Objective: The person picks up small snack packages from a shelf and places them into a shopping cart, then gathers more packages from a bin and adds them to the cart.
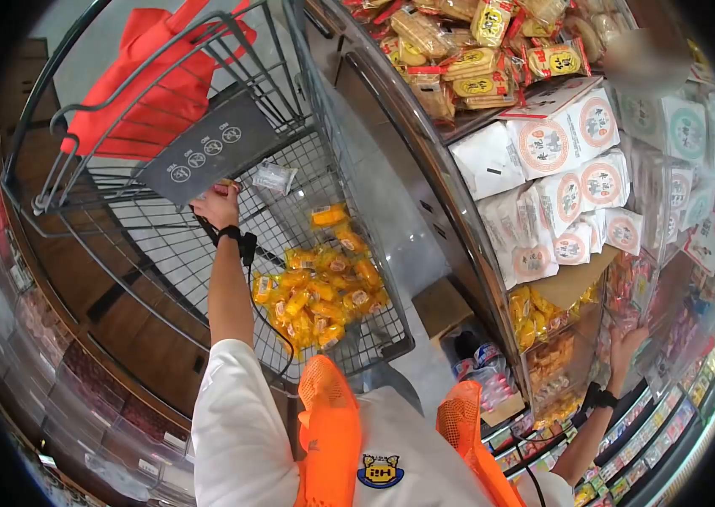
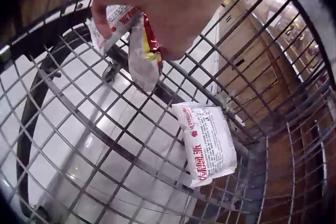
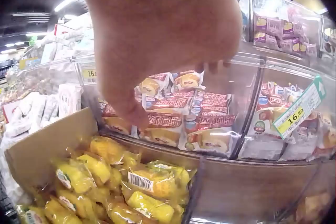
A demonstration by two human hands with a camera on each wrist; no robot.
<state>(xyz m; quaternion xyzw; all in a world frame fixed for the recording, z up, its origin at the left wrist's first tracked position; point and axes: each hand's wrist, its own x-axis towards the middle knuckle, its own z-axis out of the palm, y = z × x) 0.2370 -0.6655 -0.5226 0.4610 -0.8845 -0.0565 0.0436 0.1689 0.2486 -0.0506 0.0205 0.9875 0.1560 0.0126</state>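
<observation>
Inside the shopping cart (image 1: 197, 262), my left hand (image 1: 219, 205) grips white, red and yellow snack packets (image 2: 144, 58) near the grey sign panel. Below them in the left wrist view, one white packet with red lettering (image 2: 207, 140) lies on the wire mesh. My right hand (image 1: 628, 351) reaches into a clear display bin on the right. The right wrist view shows that hand (image 3: 163, 35) over red-and-white wrapped pastries (image 3: 165, 119), thumb pointing down at them and the other fingers mostly hidden behind the palm. Nothing shows in its grasp.
Yellow-wrapped snacks (image 1: 315, 296) are heaped at the cart's near end, and a red bag (image 1: 142, 93) hangs over its far end. A cardboard box of yellow packets (image 3: 105, 182) sits before the bin. White packages (image 1: 552, 169) and a price tag (image 3: 299, 111) are close by.
</observation>
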